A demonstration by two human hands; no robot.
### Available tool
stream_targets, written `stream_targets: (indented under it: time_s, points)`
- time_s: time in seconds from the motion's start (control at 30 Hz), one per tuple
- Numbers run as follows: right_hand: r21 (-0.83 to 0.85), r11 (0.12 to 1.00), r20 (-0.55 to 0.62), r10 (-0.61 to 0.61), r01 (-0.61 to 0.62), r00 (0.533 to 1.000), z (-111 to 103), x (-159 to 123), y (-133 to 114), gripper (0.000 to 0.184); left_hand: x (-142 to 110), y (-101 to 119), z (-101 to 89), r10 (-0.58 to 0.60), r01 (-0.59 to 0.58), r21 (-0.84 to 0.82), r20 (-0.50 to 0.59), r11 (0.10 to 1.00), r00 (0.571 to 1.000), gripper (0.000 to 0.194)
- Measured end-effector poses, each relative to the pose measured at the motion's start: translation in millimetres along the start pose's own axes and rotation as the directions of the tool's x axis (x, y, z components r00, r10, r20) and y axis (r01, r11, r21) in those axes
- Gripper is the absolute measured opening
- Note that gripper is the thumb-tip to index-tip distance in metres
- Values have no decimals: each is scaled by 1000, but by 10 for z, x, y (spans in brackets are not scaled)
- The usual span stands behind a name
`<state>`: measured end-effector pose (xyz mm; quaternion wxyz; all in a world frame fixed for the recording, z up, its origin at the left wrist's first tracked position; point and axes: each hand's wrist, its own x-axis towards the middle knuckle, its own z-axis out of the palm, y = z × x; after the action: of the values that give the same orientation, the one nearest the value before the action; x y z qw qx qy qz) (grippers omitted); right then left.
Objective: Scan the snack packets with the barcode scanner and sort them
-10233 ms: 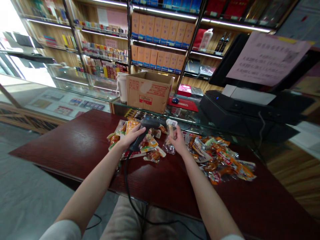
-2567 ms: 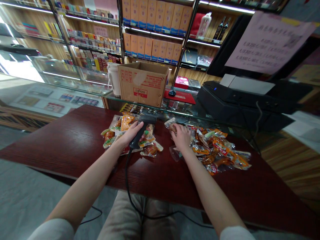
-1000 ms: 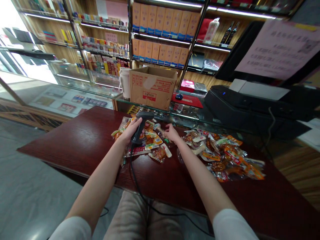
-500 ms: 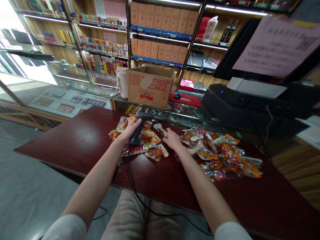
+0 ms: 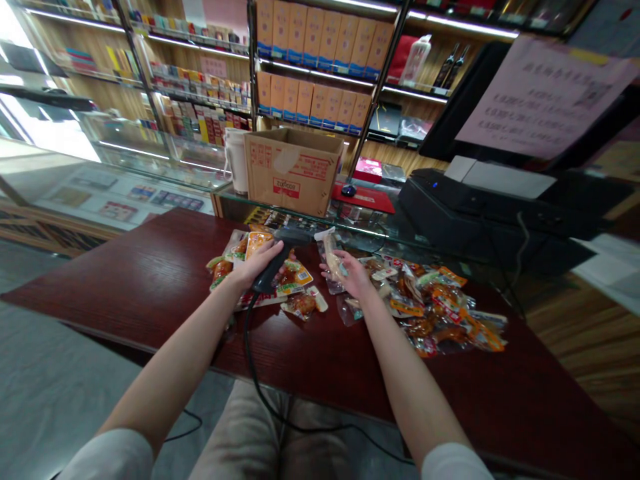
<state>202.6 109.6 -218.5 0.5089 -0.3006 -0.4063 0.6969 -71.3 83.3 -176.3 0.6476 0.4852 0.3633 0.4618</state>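
Packet (image 5: 328, 245) of pale food (image 5: 333, 264) now higher in right hand (image 5: 355, 275), scanner (image 5: 271, 271) in left hand (image 5: 259, 263)

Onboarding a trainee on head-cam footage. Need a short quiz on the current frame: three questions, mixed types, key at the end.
1. What does the left grip hold, and what does the right grip hold?
2. True or false: the open brown cardboard box stands on the glass-topped counter, beyond the dark reddish-brown wooden table.
3. What stands just left of the box in the view?
A. a tall white cylindrical container
B. a black monitor
C. two dark bottles

Key:
1. Left: a black corded handheld scanner; right: a clear plastic packet with pale contents.
2. True.
3. A.
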Motion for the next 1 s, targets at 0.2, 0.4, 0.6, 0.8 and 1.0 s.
stream_targets:
  time_s: [0.2, 0.4, 0.6, 0.8, 1.0]
  points:
    - [-181, 983, -62, -37, 25, 997, 146, -53, -27, 32, -64, 19, 85, -45, 52, -36, 168, 998, 985, 52]
    - [-420, 907, -48, -58, 33, 997, 206, -114, -109, 38, -92, 26, 157, -23, 35, -74, 154, 997, 988, 51]
    - [-363, 929, -54, -92, 66, 994, 157, -93, -97, 48, -32, 46, 45, -17, 30, -133, 96, 991, 995, 57]
    - [-354, 929, -28, -125, 107, 992, 166, -88, -68, 55, -28, 34, 44, -5, 16, -151, 73, 988, 997, 49]
    - [-328, 940, 96, -69, 96, 993, 176, -112, -72, 58, -50, 50, 98, 13, 4, -228, 73, 974, 997, 50]
